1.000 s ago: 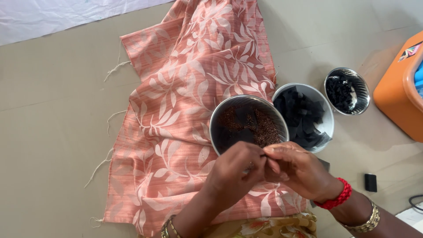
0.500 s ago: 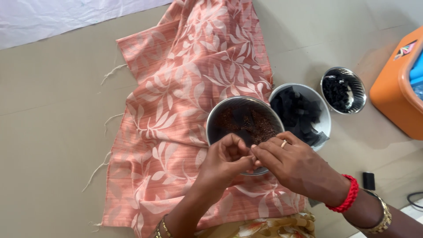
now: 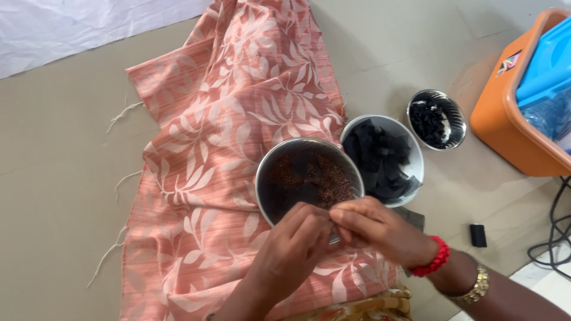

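Note:
My left hand (image 3: pixel 291 252) and my right hand (image 3: pixel 380 232) meet fingertip to fingertip over the near rim of a metal bowl (image 3: pixel 267 172). Both pinch something small that the fingers hide. The bowl holds reddish-brown grains with a few black pieces on top, and it stands on a pink leaf-patterned cloth (image 3: pixel 226 107). My right wrist wears a red bead bracelet (image 3: pixel 433 261) and a gold-coloured watch (image 3: pixel 473 288).
To the right of the metal bowl is a white bowl (image 3: pixel 416 157) of black square pieces, then a small metal bowl (image 3: pixel 459 122) of dark lumps. An orange tub (image 3: pixel 505 113) with a blue lid stands far right. A small black block (image 3: pixel 477 235) and cables (image 3: pixel 556 232) lie near it.
Both hands have stayed pinched together at the bowl's near rim, their fingers working slightly. The bowls and cloth have not moved.

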